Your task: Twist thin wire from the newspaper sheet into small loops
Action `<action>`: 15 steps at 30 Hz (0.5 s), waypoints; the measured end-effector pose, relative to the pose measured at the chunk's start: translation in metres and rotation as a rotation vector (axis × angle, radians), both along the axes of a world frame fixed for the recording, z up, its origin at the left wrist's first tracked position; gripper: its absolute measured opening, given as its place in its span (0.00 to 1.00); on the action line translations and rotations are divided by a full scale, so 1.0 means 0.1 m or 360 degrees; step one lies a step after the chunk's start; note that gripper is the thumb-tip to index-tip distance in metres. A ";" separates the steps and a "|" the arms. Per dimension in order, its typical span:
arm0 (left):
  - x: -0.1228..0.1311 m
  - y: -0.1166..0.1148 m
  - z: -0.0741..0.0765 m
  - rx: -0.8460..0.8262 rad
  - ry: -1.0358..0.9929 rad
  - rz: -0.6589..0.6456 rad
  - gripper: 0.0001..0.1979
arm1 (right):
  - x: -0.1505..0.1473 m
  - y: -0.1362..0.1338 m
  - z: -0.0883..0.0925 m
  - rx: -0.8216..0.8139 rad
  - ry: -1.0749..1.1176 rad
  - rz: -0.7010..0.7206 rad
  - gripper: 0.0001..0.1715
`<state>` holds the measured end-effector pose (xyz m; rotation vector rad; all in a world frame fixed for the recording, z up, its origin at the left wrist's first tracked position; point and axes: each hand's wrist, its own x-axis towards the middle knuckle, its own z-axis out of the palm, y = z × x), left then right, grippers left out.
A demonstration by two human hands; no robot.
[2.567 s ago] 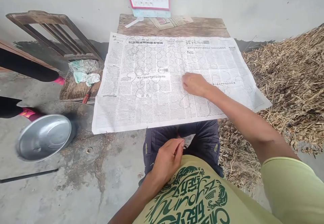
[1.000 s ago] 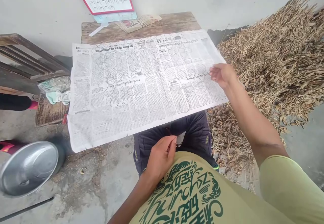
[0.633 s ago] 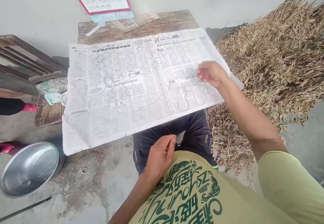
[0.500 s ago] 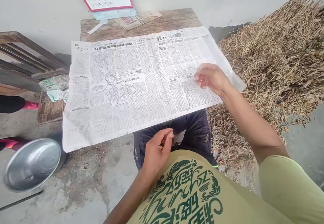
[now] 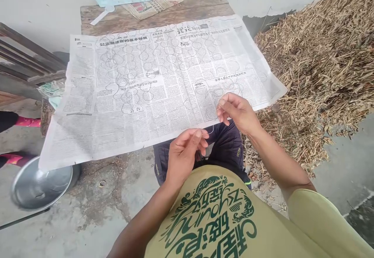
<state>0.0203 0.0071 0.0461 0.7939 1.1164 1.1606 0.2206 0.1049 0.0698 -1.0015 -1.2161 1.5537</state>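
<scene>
The left hand (image 5: 184, 151) pinches a thin, pale, curved strand (image 5: 210, 133) between thumb and forefinger, at the near edge of a large white printed newspaper sheet (image 5: 163, 120) spread over a brown wooden table (image 5: 201, 3). The right hand (image 5: 239, 114), fingers curled toward the thumb, is positioned just beside the strand, over the sheet's near right portion; whether it grips anything cannot be determined.

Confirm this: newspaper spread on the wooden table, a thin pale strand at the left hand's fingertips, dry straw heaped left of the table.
Wrong side: the head view shows the dry straw heaped right of the wooden table. The newspaper and strand are as stated.
</scene>
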 end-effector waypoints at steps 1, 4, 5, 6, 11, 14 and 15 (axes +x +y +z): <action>0.01 -0.01 -0.01 -0.0020 -0.0021 0.0010 0.14 | -0.04 -0.05 -0.03 0.0000 0.0008 -0.0023 0.23; 0.03 -0.03 -0.03 -0.0033 -0.0079 0.0014 0.13 | -0.15 -0.18 -0.09 -0.0009 0.0045 -0.0058 0.22; 0.03 -0.03 -0.04 -0.0025 -0.0071 0.0017 0.13 | -0.17 -0.21 -0.11 -0.0013 0.0053 -0.0064 0.22; 0.03 -0.04 -0.04 -0.0015 -0.0039 0.0024 0.13 | -0.19 -0.24 -0.11 -0.0014 0.0053 -0.0068 0.22; 0.01 -0.05 -0.06 0.0044 0.0150 0.0055 0.13 | -0.19 -0.29 -0.14 0.0022 -0.0076 -0.0006 0.23; 0.01 -0.05 -0.06 0.0057 0.0144 0.0069 0.13 | -0.18 -0.30 -0.15 0.0043 -0.0131 0.0045 0.22; 0.02 -0.05 -0.06 0.0055 0.0145 0.0071 0.13 | -0.18 -0.30 -0.15 0.0050 -0.0148 0.0056 0.21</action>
